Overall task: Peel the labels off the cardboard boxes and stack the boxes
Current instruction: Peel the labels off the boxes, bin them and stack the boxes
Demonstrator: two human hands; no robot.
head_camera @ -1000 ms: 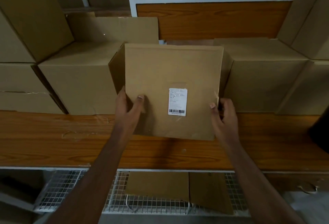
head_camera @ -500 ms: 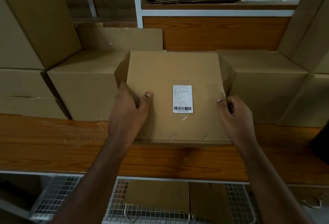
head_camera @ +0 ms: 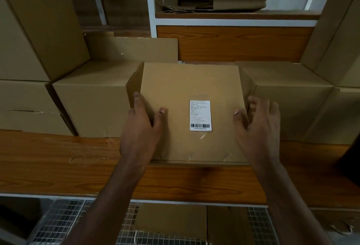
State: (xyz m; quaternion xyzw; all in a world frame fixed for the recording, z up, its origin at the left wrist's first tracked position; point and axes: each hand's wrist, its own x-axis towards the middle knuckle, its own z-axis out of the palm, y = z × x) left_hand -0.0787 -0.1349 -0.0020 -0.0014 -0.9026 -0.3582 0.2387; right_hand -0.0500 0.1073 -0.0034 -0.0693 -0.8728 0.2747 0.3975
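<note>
A brown cardboard box (head_camera: 187,89) sits on the wooden shelf board (head_camera: 58,166), pushed in between other boxes. A white barcode label (head_camera: 200,115) is stuck on its upward face, right of the middle. My left hand (head_camera: 140,128) grips the box's left edge, thumb on the top face and fingers down the left side. At the right edge, my right hand (head_camera: 259,126) has its thumb on the top face and its fingers curled over the right side.
Plain cardboard boxes stand on both sides: one on the left (head_camera: 91,98), one on the right (head_camera: 288,96), taller stacks at the far left (head_camera: 39,30) and far right (head_camera: 339,50). Flattened cardboard (head_camera: 171,219) lies on a wire rack below the shelf board.
The box was held up tilted toward me; it has come down onto the shelf board with the labelled face turned upward. Both hands stayed at its edges.
</note>
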